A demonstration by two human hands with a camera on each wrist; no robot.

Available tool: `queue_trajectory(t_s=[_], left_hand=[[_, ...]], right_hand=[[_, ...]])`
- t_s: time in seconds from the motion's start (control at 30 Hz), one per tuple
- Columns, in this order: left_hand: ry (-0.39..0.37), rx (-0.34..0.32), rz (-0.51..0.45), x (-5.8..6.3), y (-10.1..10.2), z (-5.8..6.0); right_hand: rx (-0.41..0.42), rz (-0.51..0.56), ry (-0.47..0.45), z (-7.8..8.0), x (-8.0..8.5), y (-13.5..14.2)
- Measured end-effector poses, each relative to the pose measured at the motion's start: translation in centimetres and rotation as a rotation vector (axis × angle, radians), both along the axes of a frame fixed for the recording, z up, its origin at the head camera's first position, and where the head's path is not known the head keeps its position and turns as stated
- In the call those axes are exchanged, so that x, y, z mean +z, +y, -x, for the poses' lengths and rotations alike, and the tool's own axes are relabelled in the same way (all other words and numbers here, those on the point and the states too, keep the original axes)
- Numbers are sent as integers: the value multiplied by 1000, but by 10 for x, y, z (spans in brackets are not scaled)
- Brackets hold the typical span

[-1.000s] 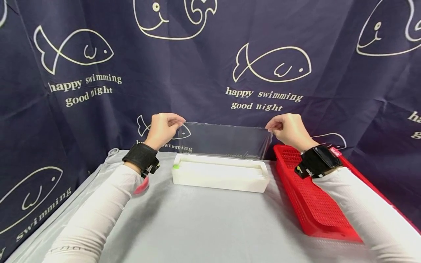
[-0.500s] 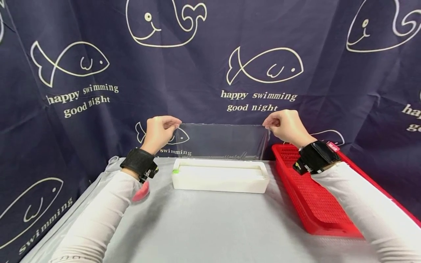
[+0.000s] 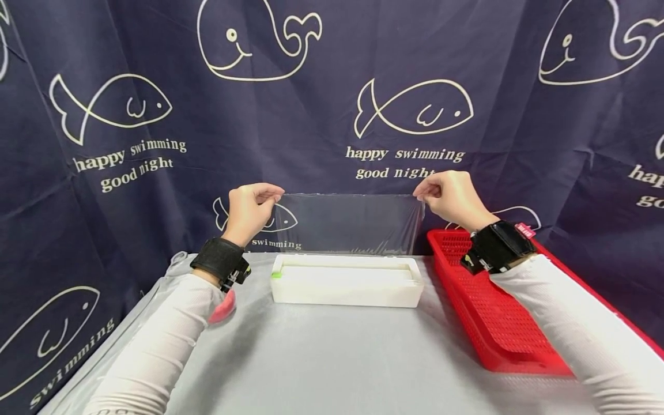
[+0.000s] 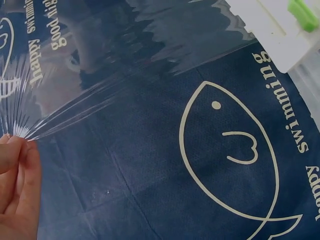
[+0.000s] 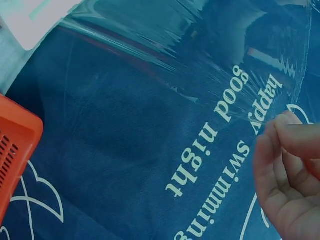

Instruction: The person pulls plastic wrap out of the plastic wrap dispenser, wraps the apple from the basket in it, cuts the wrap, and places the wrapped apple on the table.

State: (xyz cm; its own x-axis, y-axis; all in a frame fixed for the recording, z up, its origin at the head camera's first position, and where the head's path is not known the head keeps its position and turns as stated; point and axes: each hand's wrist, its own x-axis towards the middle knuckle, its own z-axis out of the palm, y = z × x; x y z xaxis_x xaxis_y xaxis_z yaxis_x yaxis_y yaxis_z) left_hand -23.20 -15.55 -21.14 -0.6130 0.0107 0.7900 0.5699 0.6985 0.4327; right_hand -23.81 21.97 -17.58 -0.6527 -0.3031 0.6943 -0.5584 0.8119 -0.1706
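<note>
A clear sheet of plastic wrap (image 3: 347,222) is stretched upright between my two hands, above the back of a long white dispenser box (image 3: 344,291). My left hand (image 3: 251,210) pinches its upper left corner between thumb and fingers; in the left wrist view, creases fan out from those fingertips (image 4: 22,142). The upper right corner is pinched by my right hand (image 3: 450,199), and the right wrist view shows the film (image 5: 200,55) gathered there. The film's lower edge meets the box. At the box's left end sits a small green slider (image 3: 276,275).
To the right stands a red perforated basket (image 3: 498,323), partly beneath my right forearm. A pink object (image 3: 223,306) lies by my left wrist, half covered by the sleeve. Behind the grey-covered table (image 3: 316,357) hangs a dark blue curtain (image 3: 311,127) with fish drawings.
The head view has tilted slightly, so the curtain and box sit lower. Both hands keep their pinch on the plastic wrap, which stays stretched with little other movement.
</note>
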Motion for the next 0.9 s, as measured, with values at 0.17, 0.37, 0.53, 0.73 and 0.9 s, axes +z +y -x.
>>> queue_trajectory(t_s=[0.17, 0.37, 0.53, 0.73, 0.9], left_hand=[[32, -4, -27, 0, 1, -1], [55, 1, -38, 4, 1, -2], [57, 1, -47, 4, 1, -4], [58, 2, -43, 4, 1, -4], [101, 11, -42, 7, 2, -3]], right_hand=[[7, 25, 22, -1, 1, 0], [-4, 34, 32, -2, 3, 0], [-13, 42, 37, -3, 4, -1], [-13, 70, 27, -3, 4, 0], [-9, 82, 36, -3, 8, 0]])
